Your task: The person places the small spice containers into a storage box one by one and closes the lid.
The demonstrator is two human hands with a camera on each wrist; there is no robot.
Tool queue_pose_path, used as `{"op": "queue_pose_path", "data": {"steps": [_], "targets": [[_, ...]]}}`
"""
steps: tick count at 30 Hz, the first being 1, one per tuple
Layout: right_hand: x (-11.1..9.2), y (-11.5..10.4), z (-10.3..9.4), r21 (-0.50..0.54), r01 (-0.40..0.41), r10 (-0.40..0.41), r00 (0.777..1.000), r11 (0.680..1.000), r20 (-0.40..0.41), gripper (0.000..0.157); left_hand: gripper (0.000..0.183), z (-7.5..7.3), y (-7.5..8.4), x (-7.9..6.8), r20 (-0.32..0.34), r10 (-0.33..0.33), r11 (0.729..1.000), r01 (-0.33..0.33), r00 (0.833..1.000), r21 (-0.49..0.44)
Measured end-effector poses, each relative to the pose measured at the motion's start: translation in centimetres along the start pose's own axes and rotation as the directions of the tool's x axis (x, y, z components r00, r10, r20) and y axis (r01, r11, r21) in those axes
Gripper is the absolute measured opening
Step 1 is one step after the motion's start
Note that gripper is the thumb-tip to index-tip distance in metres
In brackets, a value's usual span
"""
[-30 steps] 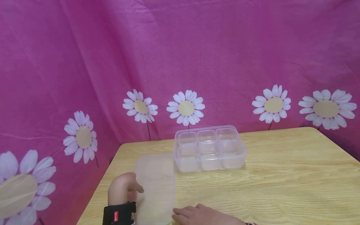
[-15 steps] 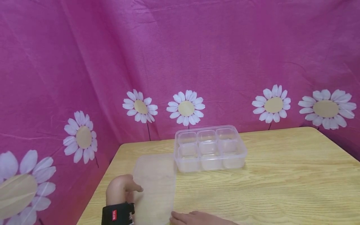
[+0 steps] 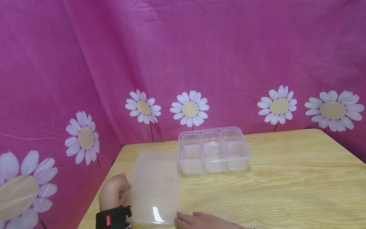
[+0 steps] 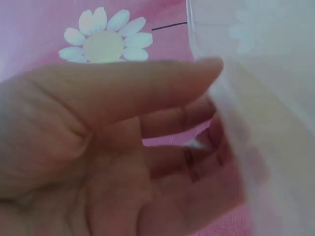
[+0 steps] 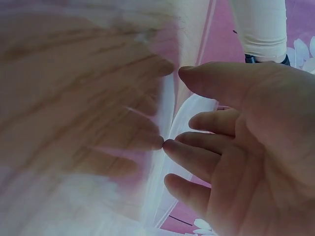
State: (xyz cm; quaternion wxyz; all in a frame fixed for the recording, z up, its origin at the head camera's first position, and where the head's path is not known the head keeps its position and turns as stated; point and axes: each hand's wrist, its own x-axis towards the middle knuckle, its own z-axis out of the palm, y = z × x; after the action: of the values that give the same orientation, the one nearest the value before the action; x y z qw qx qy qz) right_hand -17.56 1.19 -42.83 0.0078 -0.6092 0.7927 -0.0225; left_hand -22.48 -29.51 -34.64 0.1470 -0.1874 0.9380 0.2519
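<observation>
A flat, translucent plastic lid with a glare spot near its front edge is tilted above the left part of the table. My left hand pinches its left edge; the left wrist view has the thumb at the rim and the fingers partly behind the clear sheet. At the lid's right front corner is my right hand, fingers loosely bent. In the right wrist view its fingertips touch or nearly touch the lid, which mirrors them. A clear box with several compartments stands behind, to the right.
The wood-grain table reaches a pink cloth printed with white daisies at the back and left. A black strap is on the left wrist. A pale-clothed leg shows below in the right wrist view.
My left hand has moved left and slightly up, and the lid has tilted, its front edge now visible with a glare. The right hand stays near the lid's corner; the box has not moved.
</observation>
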Motion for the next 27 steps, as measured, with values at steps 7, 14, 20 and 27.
{"op": "queue_pose_path", "data": {"steps": [7, 14, 20, 27], "targets": [[-0.2, -0.1, -0.1, 0.014, -0.015, 0.016, 1.0, 1.0, -0.011, 0.063, 0.011, -0.6, -0.6, -0.3, -0.075, 0.132, 0.991, -0.134, 0.988, -0.021], [-0.2, -0.1, -0.5, -0.028, 0.008, -0.008, 1.0, 1.0, -0.011, 0.062, 0.021, -1.9, -0.8, 0.0, -0.287, 0.309, 0.951, -0.302, 0.907, 0.07], [0.0, 0.3, -1.1, -0.106, -0.023, 0.014, 0.996, 0.994, -0.087, 0.054, 0.03, -2.6, 0.5, -0.3, -0.468, 0.371, 0.915, -0.4, 0.802, 0.041], [-0.1, 0.9, -3.4, -0.032, -0.193, 0.181, 0.955, 0.981, -0.235, 0.038, 0.03, -2.5, 3.3, -2.4, -0.635, 0.372, 0.878, -0.478, 0.677, 0.004]]}}
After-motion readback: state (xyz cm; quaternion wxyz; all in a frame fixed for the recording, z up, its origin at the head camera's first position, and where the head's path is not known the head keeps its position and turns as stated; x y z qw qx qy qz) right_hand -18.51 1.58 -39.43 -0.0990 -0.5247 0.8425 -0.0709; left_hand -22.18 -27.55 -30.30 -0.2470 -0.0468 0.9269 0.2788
